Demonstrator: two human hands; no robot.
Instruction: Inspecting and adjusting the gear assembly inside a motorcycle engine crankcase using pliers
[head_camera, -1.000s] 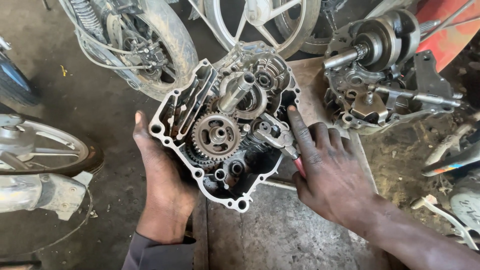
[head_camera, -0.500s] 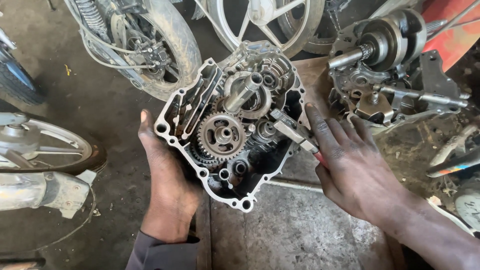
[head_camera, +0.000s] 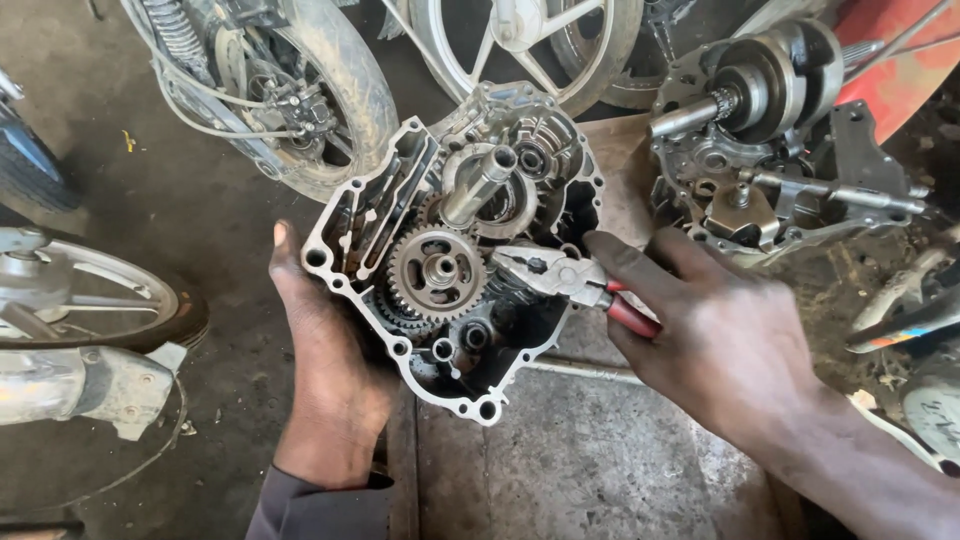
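Wheel and fork, left edge: a spoked wheel (head_camera: 70, 290) and a pale fork leg (head_camera: 80, 385) lie on the floor, well apart from the work.
Left hand (head_camera: 325, 370): centre-left of the frame, palm against the lower left wall of the engine case, thumb up along its rim; it braces rather than clamps. Risk: the case sits tilted, so if this hand shifts, it can slide or tip.
Engine case (head_camera: 450, 250): centre of the frame, an open half case resting on the surface (head_camera: 590, 470), gears and a shaft (head_camera: 480, 180) exposed. Risk: the thin gasket rim can chip if the case drops onto the hard surface.
Large gear (head_camera: 435, 272): centre of the case, just left of the plier tips. Risk: a slipping tool can nick its teeth or jab the bracing thumb.
Pliers (head_camera: 555, 275): centre, jaws reaching into the case beside the gear; I cannot tell what they bite, if anything. Risk: a small part pulled free can spring away into the floor grit.
Right hand (head_camera: 720, 340): centre-right, closed around the red handles, forefinger stretched along the top. Risk: greasy fingers on the handles make a sudden slip likely under a hard squeeze.
Second engine half (head_camera: 780, 140): upper right, crank and shafts standing proud, near the right hand. Risk: an elbow or wrist jerking back can knock it.
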